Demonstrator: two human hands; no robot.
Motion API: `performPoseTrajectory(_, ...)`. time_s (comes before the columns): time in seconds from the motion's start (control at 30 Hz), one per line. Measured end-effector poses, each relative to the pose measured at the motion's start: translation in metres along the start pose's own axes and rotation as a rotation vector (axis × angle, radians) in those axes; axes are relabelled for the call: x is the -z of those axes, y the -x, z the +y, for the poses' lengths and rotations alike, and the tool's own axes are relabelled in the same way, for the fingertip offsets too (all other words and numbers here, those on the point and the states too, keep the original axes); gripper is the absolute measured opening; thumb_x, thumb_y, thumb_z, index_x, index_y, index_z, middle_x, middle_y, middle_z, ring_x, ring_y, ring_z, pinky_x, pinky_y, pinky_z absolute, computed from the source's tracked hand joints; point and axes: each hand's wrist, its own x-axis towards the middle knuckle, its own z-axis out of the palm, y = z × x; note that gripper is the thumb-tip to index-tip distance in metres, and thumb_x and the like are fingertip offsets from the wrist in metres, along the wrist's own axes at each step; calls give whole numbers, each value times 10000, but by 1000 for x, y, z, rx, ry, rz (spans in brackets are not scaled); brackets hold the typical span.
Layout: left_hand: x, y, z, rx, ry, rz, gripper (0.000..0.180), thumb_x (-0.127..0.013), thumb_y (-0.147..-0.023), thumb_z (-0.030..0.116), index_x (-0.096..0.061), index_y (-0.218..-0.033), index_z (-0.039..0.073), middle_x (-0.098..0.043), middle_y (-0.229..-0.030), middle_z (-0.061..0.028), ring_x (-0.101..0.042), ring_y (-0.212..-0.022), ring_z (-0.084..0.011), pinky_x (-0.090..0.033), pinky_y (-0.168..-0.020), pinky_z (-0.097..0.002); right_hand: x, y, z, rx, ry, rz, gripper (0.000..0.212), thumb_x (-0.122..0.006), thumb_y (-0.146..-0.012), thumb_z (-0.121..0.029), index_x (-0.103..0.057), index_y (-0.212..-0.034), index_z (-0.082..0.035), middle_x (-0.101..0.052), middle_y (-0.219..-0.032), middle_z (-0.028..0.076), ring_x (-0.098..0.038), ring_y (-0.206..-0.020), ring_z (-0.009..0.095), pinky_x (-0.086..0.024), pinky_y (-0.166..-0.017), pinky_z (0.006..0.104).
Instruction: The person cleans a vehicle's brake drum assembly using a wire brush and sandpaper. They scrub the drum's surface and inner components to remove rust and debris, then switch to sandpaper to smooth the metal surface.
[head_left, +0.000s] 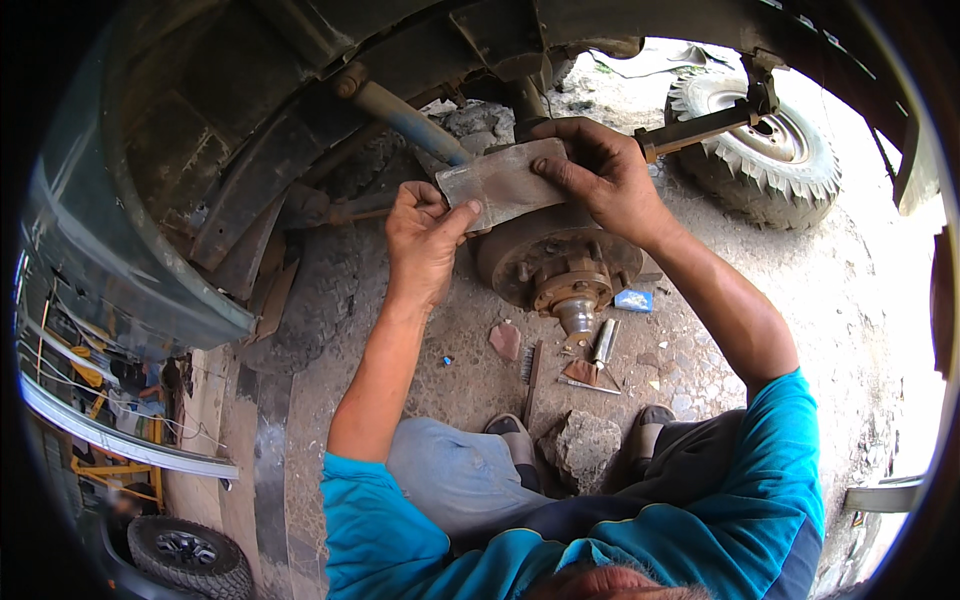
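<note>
A worn, grey-brown rectangular sheet (pixel 505 185) is stretched between my two hands, above the wheel hub. At its left end, my left hand (pixel 424 240) pinches it between thumb and fingers. My right hand (pixel 605 180) grips the upper right part, thumb on the near face and fingers behind. What kind of sheet it is, I cannot tell for sure. Just below it is the rusty brake drum (pixel 510 265) with the wheel hub (pixel 575 285) and its studs; the sheet and my right hand hide part of the axle behind.
A shock absorber (pixel 410 120) slants down from the vehicle body. On the ground lie a wire brush (pixel 530 375), a paintbrush (pixel 582 372), a tube (pixel 605 341), a blue packet (pixel 634 300) and a reddish scrap (pixel 505 341). A rock (pixel 587 450) sits between my feet; a wheel (pixel 775 150) lies at far right.
</note>
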Motion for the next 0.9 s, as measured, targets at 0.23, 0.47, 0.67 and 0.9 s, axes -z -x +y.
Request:
performPoseTrajectory(0.23, -10, 3, 12, 65, 137, -73, 346, -584, -924, -44, -547, -1266, -2, -670, -1142, -128, -662, -1034, -194, -581, -839, -335, 6, -2, 3, -325, -295, -201, 324, -686, -943, -190, -641, -1211, -15, -708, -964, 61, -656, -856, 100, -551, -739, 258)
performPoseTrajectory(0.47, 0, -1, 10, 193, 111, -172, 274, -590, -962, 39, -557, -1231, 0, -672, -1149, -126, -673, -1027, -211, -585, -822, -360, 7, 0, 11, -357, -239, -260, 295, -679, -949, -195, -662, -1167, 3, -717, -918, 55, -664, -767, 93, -550, -683, 245)
performPoseTrajectory(0.67, 1, 1, 11, 208, 27, -258, 334, -626, -939, 83, -563, -1251, -20, -694, -1096, -142, -691, -960, -229, -578, -815, -370, 7, 0, 6, -387, -148, -227, 229, -682, -941, -172, -686, -1074, 14, -706, -845, 33, -645, -673, 77, -528, -606, 227)
performPoseTrajectory(0.9, -4, -2, 13, 41, -270, -173, 225, -754, -880, 140, -693, -1026, -21, -717, -931, -65, -651, -815, -98, -516, -743, -236, -1, 4, 0, -403, -83, -361, 229, -713, -925, -199, -698, -1019, 10, -683, -780, 8, -633, -643, 59, -502, -562, 207)
